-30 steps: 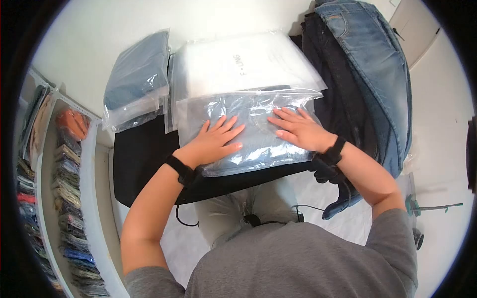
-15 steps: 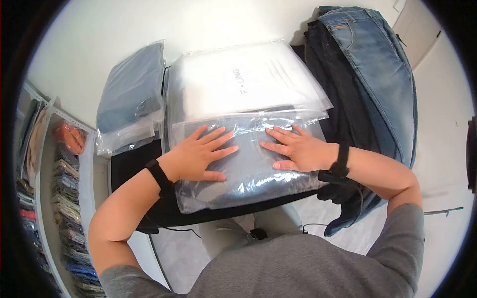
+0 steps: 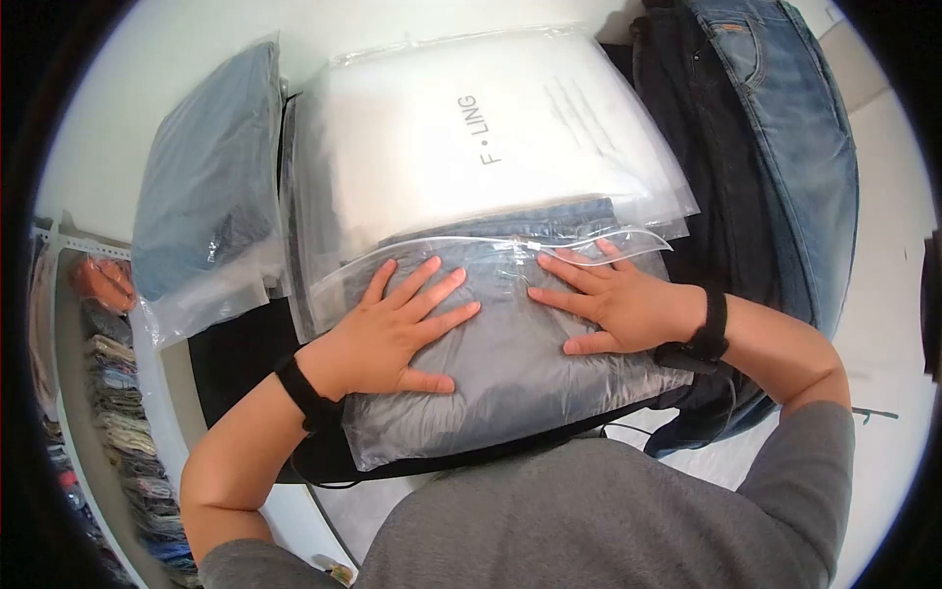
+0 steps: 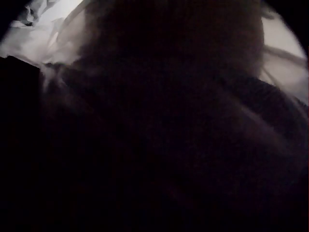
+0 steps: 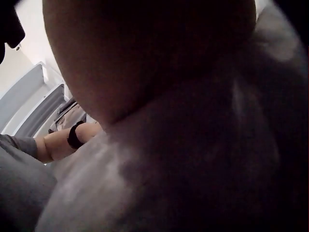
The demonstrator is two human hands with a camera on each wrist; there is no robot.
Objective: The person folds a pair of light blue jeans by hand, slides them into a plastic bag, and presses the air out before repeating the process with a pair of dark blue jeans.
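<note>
In the head view a clear plastic bag (image 3: 471,393) with folded denim inside lies at the table's front edge, its white zip strip across the top. My left hand (image 3: 397,329) rests flat with spread fingers on the bag's left part. On its right part lies my right hand (image 3: 623,304), fingers also spread, fingertips near the zip. Behind, a white bag (image 3: 412,147) printed "F • LING" adjoins the zip edge, with a strip of blue denim showing. The left wrist view is mostly dark; in the right wrist view part of the hand (image 5: 149,48) presses on the plastic.
At the left lies another bagged blue garment (image 3: 211,177). Dark trousers (image 3: 711,147) and blue jeans (image 3: 810,167) are heaped along the right side. A black cloth (image 3: 235,363) covers the table under the bags. Shelves (image 3: 83,402) of folded clothes stand at the far left.
The head view has shifted closer to the bags. Both hands stay spread on the front bag; its zip strip now curves up more visibly, and more blue denim shows behind it.
</note>
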